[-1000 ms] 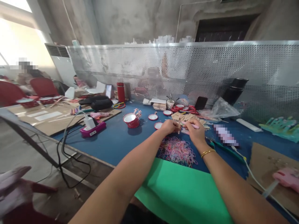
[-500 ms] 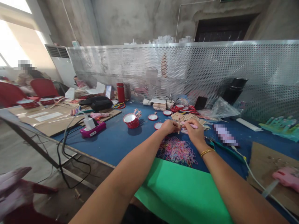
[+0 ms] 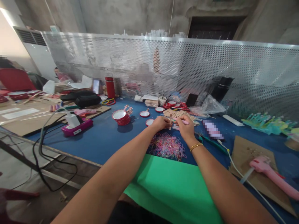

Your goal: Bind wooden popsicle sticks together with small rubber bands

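My left hand [image 3: 161,123] pinches a short flat wooden stick [image 3: 170,120], held upright. Close beside it, my right hand [image 3: 187,127] is closed around a pale pink pen [image 3: 185,121], whose tip is at or near the stick; contact cannot be made out. Below both hands lies a heap of thin multicoloured elastic bands [image 3: 168,146]. Just behind them is a loose pile of flat wooden sticks [image 3: 177,114]. A white dish with a red rim [image 3: 149,122] is partly hidden by my left hand. A green sheet [image 3: 173,177] spreads between my forearms.
Left on the blue table [image 3: 98,140] are a stack of red-rimmed dishes [image 3: 120,117] and a purple power strip [image 3: 78,127] with cables. At right are a phone [image 3: 212,130], a pink glue gun [image 3: 263,166] on cardboard [image 3: 243,149], and a white cable. A perforated metal screen [image 3: 130,62] stands behind.
The view has turned to the right, so the table's things appear further left. Both hands keep their grip on the stick and the pen, close together.
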The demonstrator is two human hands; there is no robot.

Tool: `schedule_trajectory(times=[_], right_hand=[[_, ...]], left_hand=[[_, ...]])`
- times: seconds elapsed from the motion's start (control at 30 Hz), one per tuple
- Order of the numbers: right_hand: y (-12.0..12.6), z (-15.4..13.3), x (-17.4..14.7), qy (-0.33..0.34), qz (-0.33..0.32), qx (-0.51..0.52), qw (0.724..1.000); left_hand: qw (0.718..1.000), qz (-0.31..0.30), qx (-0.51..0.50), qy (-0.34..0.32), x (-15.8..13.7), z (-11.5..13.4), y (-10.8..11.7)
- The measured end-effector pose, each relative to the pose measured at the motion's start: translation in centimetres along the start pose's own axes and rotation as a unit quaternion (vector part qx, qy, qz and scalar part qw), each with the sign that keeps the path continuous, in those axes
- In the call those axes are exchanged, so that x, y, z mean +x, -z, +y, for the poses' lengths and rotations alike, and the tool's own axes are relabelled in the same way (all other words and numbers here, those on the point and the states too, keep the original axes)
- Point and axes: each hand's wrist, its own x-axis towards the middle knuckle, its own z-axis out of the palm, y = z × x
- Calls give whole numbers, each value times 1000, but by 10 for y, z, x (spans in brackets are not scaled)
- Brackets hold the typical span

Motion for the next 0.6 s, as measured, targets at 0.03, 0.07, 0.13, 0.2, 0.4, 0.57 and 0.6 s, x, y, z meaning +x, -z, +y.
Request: schedule_trajectory(times=[0.03, 0.07, 0.13, 0.2, 0.4, 0.57, 0.6], right_hand=[[0, -1, 0, 7, -4, -2, 1000], [-1, -2, 0, 13, -8, -4, 1000], [-1, -2, 1, 12, -11, -7, 1000], [0, -3, 1, 0, -3, -4, 1000], [-1, -1, 1, 10, -5, 7, 1000], [0, -2, 2, 2, 1, -2, 1000], [1, -2, 1, -2, 4, 0, 1000]], left_hand=[[1000, 3, 7, -1, 1, -1, 0], [1000, 4, 13, -3, 2, -2, 0], [1000, 4, 16, -1, 3, -4, 0], [1000, -1, 7, 6, 4, -3, 0], [1000, 10, 25, 0, 1, 0, -1], [1000, 6, 6, 5, -1, 2, -1], [1000, 4, 2, 5, -1, 2, -1]])
